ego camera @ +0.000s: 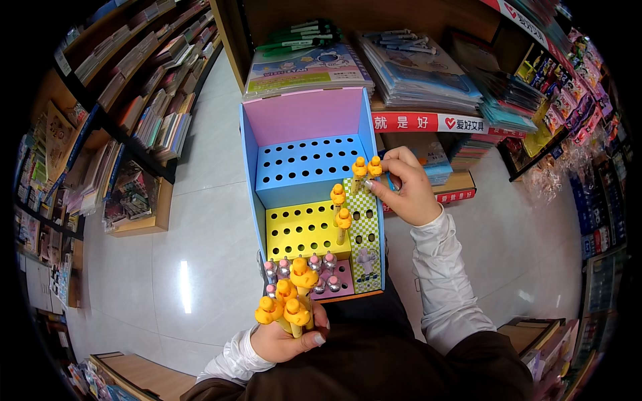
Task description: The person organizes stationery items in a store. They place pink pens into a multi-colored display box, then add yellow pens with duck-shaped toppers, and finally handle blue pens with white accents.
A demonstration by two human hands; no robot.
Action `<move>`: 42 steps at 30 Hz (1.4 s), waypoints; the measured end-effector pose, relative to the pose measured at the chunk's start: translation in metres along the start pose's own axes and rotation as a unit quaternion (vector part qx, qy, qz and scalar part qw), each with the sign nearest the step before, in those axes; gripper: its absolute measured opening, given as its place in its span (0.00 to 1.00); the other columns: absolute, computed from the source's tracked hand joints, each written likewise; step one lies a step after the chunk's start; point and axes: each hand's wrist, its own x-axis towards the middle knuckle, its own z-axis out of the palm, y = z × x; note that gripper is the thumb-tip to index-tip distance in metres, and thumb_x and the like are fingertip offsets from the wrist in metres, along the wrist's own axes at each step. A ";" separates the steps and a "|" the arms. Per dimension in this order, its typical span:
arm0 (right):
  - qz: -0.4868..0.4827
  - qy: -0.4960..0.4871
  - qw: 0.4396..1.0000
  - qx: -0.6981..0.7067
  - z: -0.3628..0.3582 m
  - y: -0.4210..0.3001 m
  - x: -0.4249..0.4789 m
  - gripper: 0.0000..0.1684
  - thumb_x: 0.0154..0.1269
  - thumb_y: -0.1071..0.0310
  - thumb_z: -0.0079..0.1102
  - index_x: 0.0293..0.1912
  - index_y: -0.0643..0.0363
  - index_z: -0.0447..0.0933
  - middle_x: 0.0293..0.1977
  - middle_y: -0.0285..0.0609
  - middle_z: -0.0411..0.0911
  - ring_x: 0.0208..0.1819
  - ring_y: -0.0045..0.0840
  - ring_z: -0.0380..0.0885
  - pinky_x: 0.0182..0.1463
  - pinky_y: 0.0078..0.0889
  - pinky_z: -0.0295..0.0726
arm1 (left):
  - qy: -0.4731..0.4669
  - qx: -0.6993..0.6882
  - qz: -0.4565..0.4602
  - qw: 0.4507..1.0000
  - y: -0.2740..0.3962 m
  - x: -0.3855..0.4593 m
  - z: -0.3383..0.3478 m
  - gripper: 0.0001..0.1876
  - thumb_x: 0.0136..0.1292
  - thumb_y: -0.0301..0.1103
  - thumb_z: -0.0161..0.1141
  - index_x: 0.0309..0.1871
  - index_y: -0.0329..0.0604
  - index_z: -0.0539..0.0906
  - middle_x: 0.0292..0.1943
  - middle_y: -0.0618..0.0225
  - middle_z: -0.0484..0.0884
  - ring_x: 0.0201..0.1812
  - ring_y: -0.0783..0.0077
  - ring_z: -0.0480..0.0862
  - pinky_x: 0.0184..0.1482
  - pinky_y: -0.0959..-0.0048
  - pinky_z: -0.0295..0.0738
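My left hand [281, 343] grips a bunch of pens with yellow duck-shaped tops [303, 274] at the front of a stepped cardboard display box [306, 115]. With thumb and fingers, my right hand [410, 193] pinches a duck-topped pen [374, 166] at the upper end of the green checkered strip [358, 198]. Another duck-topped pen [359, 168] stands just left of it. Two more, one of them this duck-topped pen [343, 220], stand at the right edge of the yellow tier [311, 243]. Silver pens with pink tips [329, 260] fill part of the pink front tier, partly hidden by the held bunch.
Rows of holes run across the blue tier [301, 188]. Behind the box, a wooden shelf holds packaged stationery [321, 72], green pens [301, 37] and plastic folders [421, 80]. Bookshelves [165, 115] line the left; hanging packets [567, 108] are at right. Tiled floor [200, 210] lies between.
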 end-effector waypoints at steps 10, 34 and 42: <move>0.022 0.099 0.995 0.003 -0.023 -0.016 -0.011 0.10 0.50 0.77 0.62 0.37 0.63 0.77 0.33 0.34 0.68 0.27 0.12 0.64 0.30 0.12 0.62 | -0.001 0.020 -0.006 1.000 0.001 0.000 -0.001 0.14 0.59 0.32 0.62 0.41 0.36 0.69 0.29 0.63 0.74 0.27 0.75 0.74 0.27 0.78 0.69; 0.060 0.084 0.909 0.405 -0.021 -0.097 -0.053 0.11 0.55 0.81 0.59 0.41 0.64 0.74 0.36 0.41 0.77 0.41 0.23 0.77 0.45 0.26 0.79 | -0.066 -0.014 -0.101 0.993 0.017 0.006 0.009 0.21 0.65 0.30 0.52 0.60 0.34 0.64 0.36 0.54 0.81 0.20 0.81 0.72 0.26 0.83 0.70; -0.008 0.132 0.976 0.173 -0.016 -0.046 -0.019 0.12 0.54 0.80 0.62 0.40 0.71 0.75 0.34 0.38 0.74 0.29 0.12 0.72 0.31 0.13 0.71 | -0.063 -0.004 -0.098 0.993 0.015 0.006 0.007 0.18 0.65 0.27 0.52 0.58 0.35 0.66 0.36 0.61 0.81 0.20 0.84 0.70 0.25 0.86 0.68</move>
